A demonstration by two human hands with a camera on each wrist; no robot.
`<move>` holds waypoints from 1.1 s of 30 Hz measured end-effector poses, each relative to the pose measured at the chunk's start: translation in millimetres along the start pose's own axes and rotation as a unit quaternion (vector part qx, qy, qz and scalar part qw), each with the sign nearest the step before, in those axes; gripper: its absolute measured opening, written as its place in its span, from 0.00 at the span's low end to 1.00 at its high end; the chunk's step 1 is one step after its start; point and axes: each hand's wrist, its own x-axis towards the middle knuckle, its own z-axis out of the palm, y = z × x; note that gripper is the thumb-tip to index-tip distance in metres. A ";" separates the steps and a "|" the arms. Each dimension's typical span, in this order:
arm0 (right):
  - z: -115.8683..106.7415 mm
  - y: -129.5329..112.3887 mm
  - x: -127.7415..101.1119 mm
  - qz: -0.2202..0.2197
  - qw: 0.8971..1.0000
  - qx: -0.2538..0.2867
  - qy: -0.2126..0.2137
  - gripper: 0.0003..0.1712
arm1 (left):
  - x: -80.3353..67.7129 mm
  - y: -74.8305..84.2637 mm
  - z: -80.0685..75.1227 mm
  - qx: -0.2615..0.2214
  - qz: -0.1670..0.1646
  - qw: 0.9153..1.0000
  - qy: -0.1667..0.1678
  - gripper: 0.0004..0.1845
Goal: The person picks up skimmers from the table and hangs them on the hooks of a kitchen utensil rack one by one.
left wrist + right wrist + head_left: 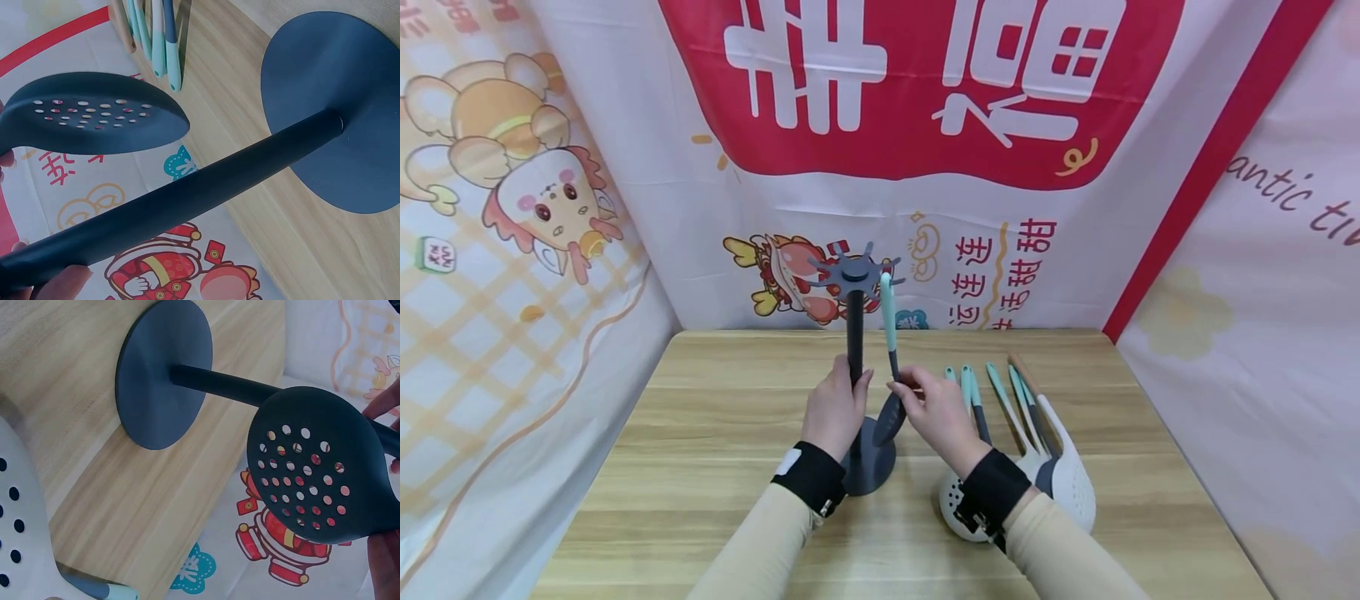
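Slotted spoon (889, 417) hangs from the rack (855, 333); right hand (936, 412) pinches its handle, left hand (835, 408) grips the pole, keeping the rack steady.

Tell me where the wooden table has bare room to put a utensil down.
The wooden table is bare left of the dark grey stand, out to the left edge, and in the strip behind it along the backdrop. Right of the stand it is crowded: teal-handled utensils lie fanned beside the right hand.
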 end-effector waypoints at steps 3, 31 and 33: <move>2.4 -0.8 1.3 0.001 1.000 0.005 -0.003 0.08 | -0.2 -1.2 0.3 0.003 0.004 1.000 0.005 0.14; 15.1 11.0 -2.6 -0.048 0.998 0.015 0.047 0.05 | -0.8 -1.5 4.2 0.003 0.028 0.999 0.038 0.14; 15.8 12.0 -5.3 -0.055 0.997 0.011 0.049 0.06 | -1.3 -1.5 4.2 0.002 0.030 0.999 0.040 0.14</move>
